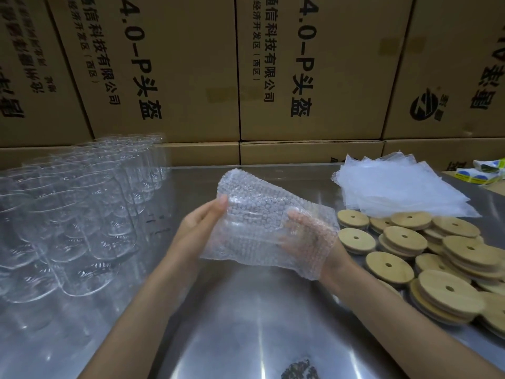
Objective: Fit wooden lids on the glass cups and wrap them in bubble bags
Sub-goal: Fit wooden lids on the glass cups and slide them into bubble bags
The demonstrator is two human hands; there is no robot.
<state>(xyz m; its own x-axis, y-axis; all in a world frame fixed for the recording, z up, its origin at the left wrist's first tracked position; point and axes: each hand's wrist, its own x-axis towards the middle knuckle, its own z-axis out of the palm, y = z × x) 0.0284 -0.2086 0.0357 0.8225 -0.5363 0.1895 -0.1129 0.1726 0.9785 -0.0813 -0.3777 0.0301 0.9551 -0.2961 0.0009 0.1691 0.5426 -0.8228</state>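
A bubble bag (262, 212) with a glass cup inside it is held above the middle of the steel table. My left hand (203, 222) grips its left side, thumb on top. My right hand (306, 236) is inside the bag's open end, seen through the bubbles, its fingers round the cup. Whether a lid sits on that cup is hidden. Several bare glass cups (76, 203) stand in rows at the left. Round wooden lids (434, 258), each with a small hole, lie heaped at the right. A stack of flat bubble bags (396, 187) lies behind the lids.
The steel table (232, 318) reflects light in front of my arms. Cardboard boxes (306, 67) with black print form a wall along the table's far edge. A roll of blue-and-yellow stickers (481, 173) lies at the far right.
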